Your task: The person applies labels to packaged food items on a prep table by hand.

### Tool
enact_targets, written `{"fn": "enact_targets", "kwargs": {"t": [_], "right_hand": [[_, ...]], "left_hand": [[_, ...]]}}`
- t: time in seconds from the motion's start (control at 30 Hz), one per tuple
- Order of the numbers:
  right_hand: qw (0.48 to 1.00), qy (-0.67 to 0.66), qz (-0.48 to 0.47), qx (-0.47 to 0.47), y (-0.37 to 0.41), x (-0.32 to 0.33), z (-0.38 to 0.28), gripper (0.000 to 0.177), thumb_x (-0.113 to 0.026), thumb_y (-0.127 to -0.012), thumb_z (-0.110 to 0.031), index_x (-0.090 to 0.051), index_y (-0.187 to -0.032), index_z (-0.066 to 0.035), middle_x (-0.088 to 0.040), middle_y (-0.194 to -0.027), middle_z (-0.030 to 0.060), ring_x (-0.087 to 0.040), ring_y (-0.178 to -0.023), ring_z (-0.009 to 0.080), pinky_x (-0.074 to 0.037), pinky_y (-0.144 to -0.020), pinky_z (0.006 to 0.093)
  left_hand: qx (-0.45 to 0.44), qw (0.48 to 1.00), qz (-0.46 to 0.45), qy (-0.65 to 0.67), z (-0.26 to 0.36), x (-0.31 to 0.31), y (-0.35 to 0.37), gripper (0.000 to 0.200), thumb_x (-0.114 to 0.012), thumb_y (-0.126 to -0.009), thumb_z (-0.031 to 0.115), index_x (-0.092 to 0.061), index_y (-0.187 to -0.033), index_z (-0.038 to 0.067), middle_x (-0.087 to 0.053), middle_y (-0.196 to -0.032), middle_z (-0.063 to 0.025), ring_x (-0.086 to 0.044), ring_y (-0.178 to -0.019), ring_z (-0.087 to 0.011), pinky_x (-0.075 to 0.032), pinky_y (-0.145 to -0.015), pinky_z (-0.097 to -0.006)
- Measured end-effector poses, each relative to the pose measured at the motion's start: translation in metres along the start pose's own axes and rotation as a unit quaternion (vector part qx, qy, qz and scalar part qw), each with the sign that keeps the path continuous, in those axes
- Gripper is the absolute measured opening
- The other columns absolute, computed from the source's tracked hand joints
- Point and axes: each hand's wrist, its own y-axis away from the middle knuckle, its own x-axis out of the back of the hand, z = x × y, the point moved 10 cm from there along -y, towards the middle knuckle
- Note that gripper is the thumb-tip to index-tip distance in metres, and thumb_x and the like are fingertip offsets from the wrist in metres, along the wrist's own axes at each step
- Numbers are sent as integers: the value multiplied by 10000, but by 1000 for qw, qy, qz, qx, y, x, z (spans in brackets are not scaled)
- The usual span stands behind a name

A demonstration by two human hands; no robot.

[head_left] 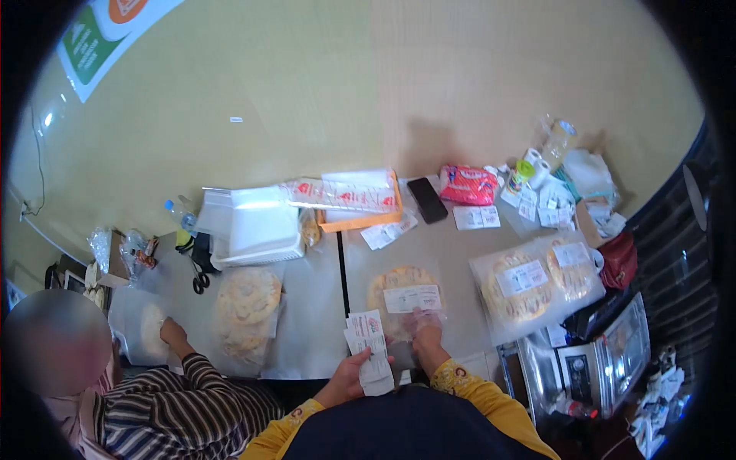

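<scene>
My left hand [354,374] is closed around a small fan of printed paper labels [371,345], held just above the table's front edge. Beside it, my right hand [425,331] reaches onto a clear bag of round, pale flat crackers [400,277], its fingers stretched out at the lower edge of a white label [412,299] lying on that bag. The exact fingertip contact is blurred. To the right lie two more bags of round crackers [521,303], each with a label on top. Another stack of bagged crackers [247,303] lies left of the table seam.
At left, a co-worker in a striped sleeve [203,372] has a hand on a clear bag [139,326]. Along the back stand a white tray [264,230], an orange-rimmed tray [360,222], a phone [427,200] and a red packet [468,185]. Scissors [200,282] lie at left.
</scene>
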Motion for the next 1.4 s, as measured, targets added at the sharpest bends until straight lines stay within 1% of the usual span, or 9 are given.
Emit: {"fn": "enact_targets", "kwargs": {"t": [0.1,0.2,0.27,0.3,0.47,0.83,0.93,1.1,1.4], "right_hand": [[637,708,-47,302,8,-45,-37,204,-576,-786,-266,-600,-838,-70,-612,-780,139,-597,-754,301,-487,-635,394],[607,711,-126,332,-3,-44,-19,278,-567,-747,-345,-631,-816,-83,-615,-829,137,-584,-798,315,-466,-688,405],[941,250,-226,38,8,-25,-1,134,-519,-796,-160,-586,-845,-56,-566,-778,83,-559,-717,211,-468,-617,321],[981,35,-173,-81,18,-15,6,83,-495,-820,-68,-564,-860,-42,-541,-752,56,-547,-677,160,-468,-581,279],[636,594,-461,174,129,-56,-3,264,-491,-859,-299,-623,-991,-113,-649,-891,133,-620,-761,255,-468,-658,422],[524,476,-670,-225,149,-133,243,220,-578,-801,-167,-595,-966,-22,-623,-900,61,-592,-812,172,-486,-665,299],[257,523,-770,261,276,-218,179,318,-611,-802,-226,-585,-1043,-21,-638,-927,57,-588,-835,150,-480,-694,286],[318,456,-827,-83,338,-189,206,367,-606,-819,-278,-573,-1084,-26,-637,-943,57,-587,-848,149,-473,-722,283],[445,520,-724,-85,243,-164,182,314,-540,-843,-266,-588,-1048,-33,-641,-874,83,-594,-782,187,-469,-689,334]], "left_hand": [[32,998,-44,37,-8,6,-1,416,-422,-906,255,-397,-1270,55,-575,-1055,-142,-581,-943,-261,-478,-814,-427],[63,990,-107,60,-17,22,-9,418,-398,-915,271,-390,-1280,68,-561,-1085,-138,-553,-1002,-278,-459,-854,-452],[67,987,-123,77,-19,22,1,412,-399,-918,256,-385,-1278,55,-556,-1105,-131,-548,-1015,-266,-462,-858,-436],[49,992,-97,68,-13,26,11,409,-394,-921,247,-382,-1278,48,-555,-1109,-128,-553,-1008,-258,-465,-853,-428],[-55,997,-28,40,19,62,76,396,-384,-931,213,-370,-1278,22,-556,-1126,-110,-573,-971,-223,-476,-837,-375],[-294,925,222,-94,56,201,206,401,-504,-893,192,-412,-1240,14,-578,-1073,-76,-578,-869,-148,-465,-775,-266],[-346,898,257,-84,55,221,229,390,-508,-891,183,-421,-1231,12,-581,-1065,-74,-576,-872,-148,-469,-770,-273],[-287,887,339,-128,35,241,257,326,-531,-875,201,-518,-1131,-1,-603,-1003,-77,-586,-818,-162,-474,-755,-277],[-10,650,455,-608,-130,384,333,501,-534,-780,489,-550,-1015,47,-601,-906,-192,-577,-849,-328,-428,-803,-416]]}}
